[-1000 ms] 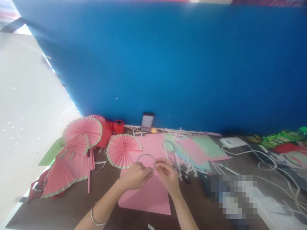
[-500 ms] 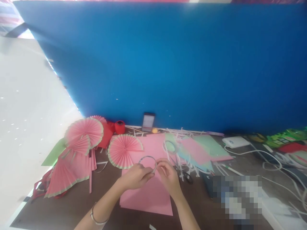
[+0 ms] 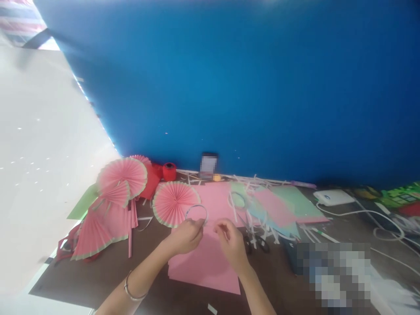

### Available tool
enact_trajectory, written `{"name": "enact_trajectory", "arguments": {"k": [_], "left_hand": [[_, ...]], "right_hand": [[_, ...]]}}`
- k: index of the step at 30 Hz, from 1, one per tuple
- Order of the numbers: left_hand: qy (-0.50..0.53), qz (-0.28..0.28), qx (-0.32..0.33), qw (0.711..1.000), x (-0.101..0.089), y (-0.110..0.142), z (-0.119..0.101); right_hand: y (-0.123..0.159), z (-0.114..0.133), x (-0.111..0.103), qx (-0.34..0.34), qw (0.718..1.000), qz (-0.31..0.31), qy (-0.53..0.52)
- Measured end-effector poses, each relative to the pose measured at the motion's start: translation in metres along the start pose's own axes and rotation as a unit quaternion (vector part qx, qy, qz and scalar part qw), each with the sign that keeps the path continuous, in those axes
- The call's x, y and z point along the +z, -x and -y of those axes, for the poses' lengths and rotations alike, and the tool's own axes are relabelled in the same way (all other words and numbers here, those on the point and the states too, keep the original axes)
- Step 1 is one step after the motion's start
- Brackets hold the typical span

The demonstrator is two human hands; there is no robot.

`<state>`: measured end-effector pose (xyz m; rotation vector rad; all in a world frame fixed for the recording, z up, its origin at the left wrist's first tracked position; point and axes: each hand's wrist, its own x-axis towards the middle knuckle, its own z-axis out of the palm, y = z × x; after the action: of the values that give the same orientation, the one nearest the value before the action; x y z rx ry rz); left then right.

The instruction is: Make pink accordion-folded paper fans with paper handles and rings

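My left hand (image 3: 184,236) pinches a thin white paper ring (image 3: 196,212) at its lower edge, holding it upright above a pink paper sheet (image 3: 206,262). My right hand (image 3: 232,243) hovers just right of the ring with fingers curled, thumb and forefinger close together, and no longer touches it. A silver bangle circles my left wrist. A pleated pink paper rosette (image 3: 173,203) lies just left of the ring.
More pink pleated fans (image 3: 111,205) lie at the left beside a red tape roll (image 3: 169,171). Green and pink sheets with white paper strips (image 3: 278,208) and scissors (image 3: 257,243) sit to the right. White cables and a charger (image 3: 333,197) lie farther right. A blue wall stands behind.
My right hand has let go of the ring and drawn slightly right. My left hand keeps the ring. The view has shifted a little to the left.
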<state>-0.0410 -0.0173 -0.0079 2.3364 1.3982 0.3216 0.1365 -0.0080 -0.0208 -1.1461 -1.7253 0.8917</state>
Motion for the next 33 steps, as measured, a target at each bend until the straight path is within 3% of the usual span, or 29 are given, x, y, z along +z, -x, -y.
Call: {"name": "enact_trajectory", "arguments": {"k": [10, 16, 24, 29, 33], "left_hand": [[0.059, 0.011, -0.045, 0.997, -0.002, -0.002, 0.024], [0.131, -0.002, 0.013, 0.991, 0.005, 0.001, 0.038], [0.025, -0.027, -0.003, 0.999, 0.009, -0.007, 0.053], [0.033, -0.052, 0.05, 0.997, 0.006, -0.007, 0.049], [0.037, -0.071, 0.051, 0.995, 0.004, -0.007, 0.043]], "right_hand": [[-0.004, 0.007, 0.002, -0.006, 1.0, -0.012, 0.015], [-0.012, 0.003, 0.0, -0.108, 0.987, -0.013, 0.119], [-0.011, -0.006, 0.0, -0.165, 0.963, -0.007, 0.213], [-0.014, -0.006, 0.0, -0.16, 0.961, -0.018, 0.225], [-0.015, -0.004, -0.001, -0.157, 0.963, -0.013, 0.22]]}}
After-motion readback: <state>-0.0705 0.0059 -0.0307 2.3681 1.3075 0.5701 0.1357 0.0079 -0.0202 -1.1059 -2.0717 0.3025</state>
